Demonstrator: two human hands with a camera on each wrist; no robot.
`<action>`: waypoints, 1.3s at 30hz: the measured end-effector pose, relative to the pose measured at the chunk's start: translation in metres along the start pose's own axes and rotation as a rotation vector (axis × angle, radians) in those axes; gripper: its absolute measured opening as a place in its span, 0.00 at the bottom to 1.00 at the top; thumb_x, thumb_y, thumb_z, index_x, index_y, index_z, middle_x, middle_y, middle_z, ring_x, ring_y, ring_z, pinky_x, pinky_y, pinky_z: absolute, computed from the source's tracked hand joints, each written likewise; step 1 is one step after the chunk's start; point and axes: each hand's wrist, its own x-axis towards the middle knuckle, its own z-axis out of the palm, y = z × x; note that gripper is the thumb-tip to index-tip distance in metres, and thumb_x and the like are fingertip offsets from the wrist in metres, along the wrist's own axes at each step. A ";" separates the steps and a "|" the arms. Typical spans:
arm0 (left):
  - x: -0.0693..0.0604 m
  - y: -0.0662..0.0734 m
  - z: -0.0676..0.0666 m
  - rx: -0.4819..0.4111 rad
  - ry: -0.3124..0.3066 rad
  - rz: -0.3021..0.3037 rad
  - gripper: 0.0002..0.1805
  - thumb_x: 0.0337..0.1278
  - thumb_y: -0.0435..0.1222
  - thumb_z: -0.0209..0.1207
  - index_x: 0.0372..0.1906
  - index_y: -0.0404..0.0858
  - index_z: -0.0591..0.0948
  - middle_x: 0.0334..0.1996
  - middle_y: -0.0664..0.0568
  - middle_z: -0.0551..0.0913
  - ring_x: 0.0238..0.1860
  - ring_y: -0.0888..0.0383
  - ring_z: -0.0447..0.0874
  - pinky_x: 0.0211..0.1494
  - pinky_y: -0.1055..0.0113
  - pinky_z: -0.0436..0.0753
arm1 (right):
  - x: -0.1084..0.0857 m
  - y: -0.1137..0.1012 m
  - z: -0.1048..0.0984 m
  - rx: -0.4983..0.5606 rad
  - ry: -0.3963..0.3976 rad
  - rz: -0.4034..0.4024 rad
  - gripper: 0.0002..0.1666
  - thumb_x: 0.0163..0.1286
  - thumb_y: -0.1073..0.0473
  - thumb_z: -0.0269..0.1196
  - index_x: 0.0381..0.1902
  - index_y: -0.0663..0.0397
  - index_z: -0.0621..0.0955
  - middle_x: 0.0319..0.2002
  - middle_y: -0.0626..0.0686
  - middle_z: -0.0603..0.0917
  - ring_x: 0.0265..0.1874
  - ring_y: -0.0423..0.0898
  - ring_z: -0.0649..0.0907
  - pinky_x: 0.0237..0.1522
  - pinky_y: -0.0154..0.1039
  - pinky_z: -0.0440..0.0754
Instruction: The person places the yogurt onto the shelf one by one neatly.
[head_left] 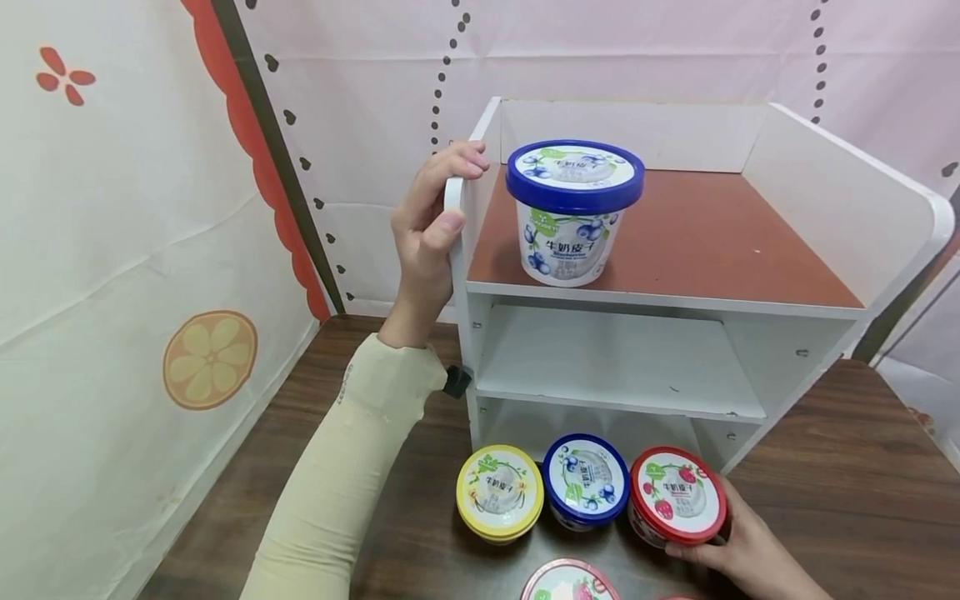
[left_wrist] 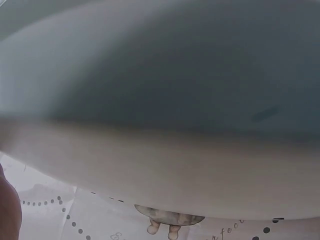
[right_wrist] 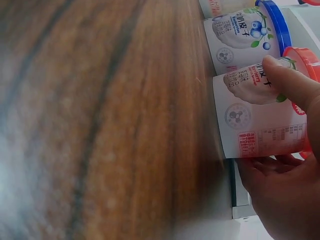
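My left hand (head_left: 423,229) grips the left side panel of a small white shelf (head_left: 832,200), fingers over its top edge and thumb on the front. Beside it, on the brown top board, stands a blue-lidded blueberry tub (head_left: 573,212). In the right wrist view, my right hand (right_wrist: 287,185) holds a red-lidded tub (right_wrist: 260,115) between thumb and fingers, upright on the table before the shelf. Left of that tub stand a blue-lidded tub (head_left: 587,479) and a yellow-lidded tub (head_left: 500,492). The left wrist view shows mostly a blurred pale panel.
Another red-rimmed tub (head_left: 570,582) stands nearer me, cut off by the frame's bottom edge. The shelf has two lower white levels (head_left: 600,354). Beneath everything is a dark wooden table (head_left: 847,475), with printed cloth (head_left: 360,100) hanging behind and to the left.
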 end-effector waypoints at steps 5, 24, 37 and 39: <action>0.000 0.000 0.001 -0.001 -0.005 0.001 0.25 0.54 0.44 0.49 0.42 0.23 0.75 0.47 0.46 0.80 0.57 0.41 0.72 0.62 0.44 0.68 | 0.000 0.000 0.000 0.011 0.000 0.009 0.61 0.52 0.55 0.77 0.72 0.64 0.52 0.64 0.68 0.67 0.57 0.61 0.71 0.53 0.54 0.77; -0.002 -0.002 -0.004 0.004 0.016 -0.035 0.26 0.51 0.44 0.49 0.42 0.23 0.74 0.47 0.46 0.80 0.57 0.42 0.72 0.63 0.44 0.67 | -0.003 -0.012 -0.003 0.026 0.079 -0.035 0.58 0.52 0.56 0.77 0.71 0.63 0.54 0.62 0.67 0.70 0.55 0.60 0.74 0.50 0.53 0.80; -0.001 -0.001 0.000 -0.004 0.014 -0.026 0.26 0.51 0.45 0.50 0.42 0.23 0.74 0.46 0.39 0.79 0.57 0.41 0.72 0.62 0.43 0.68 | -0.014 -0.022 -0.006 0.068 0.202 -0.151 0.52 0.54 0.62 0.75 0.71 0.62 0.60 0.62 0.63 0.72 0.48 0.36 0.76 0.42 0.32 0.80; -0.001 -0.001 0.000 -0.001 0.017 -0.029 0.26 0.51 0.45 0.50 0.42 0.23 0.74 0.46 0.39 0.79 0.57 0.41 0.72 0.62 0.43 0.68 | -0.015 -0.024 -0.005 0.074 0.213 -0.148 0.50 0.55 0.62 0.74 0.71 0.61 0.61 0.61 0.62 0.72 0.48 0.37 0.76 0.41 0.34 0.80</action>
